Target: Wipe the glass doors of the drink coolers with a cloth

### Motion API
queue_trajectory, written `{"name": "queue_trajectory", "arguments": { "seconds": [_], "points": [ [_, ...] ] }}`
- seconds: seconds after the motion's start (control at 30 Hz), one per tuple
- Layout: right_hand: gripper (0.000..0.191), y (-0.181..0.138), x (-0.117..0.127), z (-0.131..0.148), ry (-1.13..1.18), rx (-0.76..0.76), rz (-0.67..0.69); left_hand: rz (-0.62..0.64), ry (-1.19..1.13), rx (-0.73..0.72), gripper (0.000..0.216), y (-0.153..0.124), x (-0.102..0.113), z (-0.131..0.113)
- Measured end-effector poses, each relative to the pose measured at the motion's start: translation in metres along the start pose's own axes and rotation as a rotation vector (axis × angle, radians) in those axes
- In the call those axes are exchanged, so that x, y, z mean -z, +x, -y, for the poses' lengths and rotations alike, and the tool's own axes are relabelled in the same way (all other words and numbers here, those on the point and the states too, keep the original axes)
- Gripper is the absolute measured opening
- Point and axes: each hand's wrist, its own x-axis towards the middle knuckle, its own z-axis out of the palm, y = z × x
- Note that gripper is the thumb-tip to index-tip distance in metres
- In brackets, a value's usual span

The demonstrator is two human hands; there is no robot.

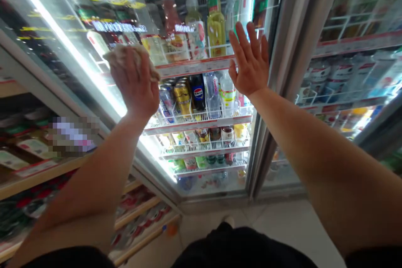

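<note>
In the upper part of the frame, left of centre, the left hand (138, 86) is holding a pale cloth (117, 56); its fingers are lying over it, before the glass door (216, 186). The right hand (251, 65), in the upper right, is spreading its fingers, its palm facing the door; whether it is touching, I cannot tell. Behind the glass, bottles (215, 27) are standing above cans (182, 99) near the centre.
</note>
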Motion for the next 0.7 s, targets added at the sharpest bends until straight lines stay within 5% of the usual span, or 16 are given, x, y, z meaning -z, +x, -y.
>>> {"name": "queue_trajectory", "arguments": {
  "seconds": [0.07,0.17,0.37,0.6,0.7],
  "points": [
    [0.062,-0.001,-0.001,-0.001,-0.014,0.002,-0.004,-0.130,0.014,0.110,0.073,0.019,0.003,0.002],
    [0.061,-0.002,-0.003,-0.002,-0.029,0.027,-0.046,-0.143,0.004,0.115,0.070,0.015,-0.005,-0.026],
    [0.061,-0.002,-0.012,-0.006,-0.018,0.065,-0.131,-0.012,-0.031,-0.389,0.076,-0.001,-0.027,-0.087],
    [0.066,-0.001,-0.001,0.010,-0.028,0.097,-0.185,-0.071,-0.232,-0.375,0.085,0.036,-0.016,-0.091],
    [0.068,0.011,0.002,0.048,0.001,0.326,-0.131,-0.075,-0.260,-0.378,0.084,0.039,-0.023,-0.092]
  ]
}}
